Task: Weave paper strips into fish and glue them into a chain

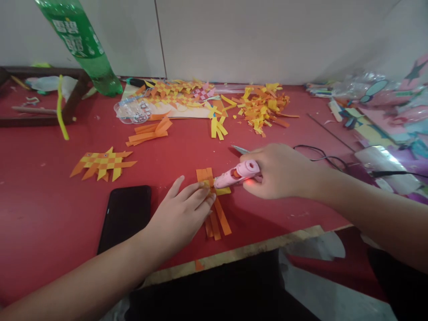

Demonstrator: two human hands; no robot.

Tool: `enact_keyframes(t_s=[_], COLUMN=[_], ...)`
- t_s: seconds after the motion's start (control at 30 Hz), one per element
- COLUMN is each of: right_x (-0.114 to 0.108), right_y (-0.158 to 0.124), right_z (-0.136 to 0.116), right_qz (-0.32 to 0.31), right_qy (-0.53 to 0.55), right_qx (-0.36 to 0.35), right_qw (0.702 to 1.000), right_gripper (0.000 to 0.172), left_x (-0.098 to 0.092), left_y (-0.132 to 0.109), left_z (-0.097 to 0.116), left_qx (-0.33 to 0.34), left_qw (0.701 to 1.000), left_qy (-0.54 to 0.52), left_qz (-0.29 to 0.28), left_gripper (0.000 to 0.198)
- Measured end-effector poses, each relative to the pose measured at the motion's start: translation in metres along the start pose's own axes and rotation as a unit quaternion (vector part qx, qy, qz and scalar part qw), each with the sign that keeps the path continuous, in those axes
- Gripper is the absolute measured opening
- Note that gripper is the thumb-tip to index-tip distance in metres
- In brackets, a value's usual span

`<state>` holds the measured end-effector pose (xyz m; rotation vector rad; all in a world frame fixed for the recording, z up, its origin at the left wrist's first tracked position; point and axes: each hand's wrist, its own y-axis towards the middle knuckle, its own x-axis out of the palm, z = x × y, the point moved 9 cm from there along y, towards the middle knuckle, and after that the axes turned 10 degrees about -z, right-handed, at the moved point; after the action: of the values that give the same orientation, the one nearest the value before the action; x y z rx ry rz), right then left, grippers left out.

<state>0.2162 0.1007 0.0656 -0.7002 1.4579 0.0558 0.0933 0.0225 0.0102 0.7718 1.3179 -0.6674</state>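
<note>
My right hand (279, 171) is closed around a pink hot glue gun (232, 176), whose nozzle points left onto the paper; a small red light glows by my fingers. A pointed metal tip (240, 150), perhaps of scissors, pokes out beyond the same hand; the rest of it is hidden. With bent fingers, my left hand (187, 209) holds orange paper strips (220, 216) down on the red table, its thumb mostly hidden. A yellow strip (223, 191) crosses them under the nozzle. To the left lies a woven orange and yellow paper fish (103, 163).
A black phone (127, 216) lies beside my left forearm. Loose orange strips (150, 132), a pile of paper scraps (264, 107) and a green bottle (85, 49) are farther back. A dark-rimmed tray (43, 121) stands at left. A black cable (321, 154) and craft supplies (377, 120) lie at right.
</note>
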Motion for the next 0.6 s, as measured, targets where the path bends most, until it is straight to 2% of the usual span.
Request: enact_keyframes(t_s=[0.6], right_x=[-0.0057], right_y=[0.0026], right_z=[-0.0010], right_qz=[0.006], right_qy=[-0.021], right_qx=[-0.003], right_qw=[1.000], right_gripper=[0.014], left_x=[0.0030], left_y=[0.0003], left_z=[0.0000], left_qx=[0.001], left_qw=[1.000], left_qy=[-0.009], left_qz=[-0.024], left_gripper=[0.036])
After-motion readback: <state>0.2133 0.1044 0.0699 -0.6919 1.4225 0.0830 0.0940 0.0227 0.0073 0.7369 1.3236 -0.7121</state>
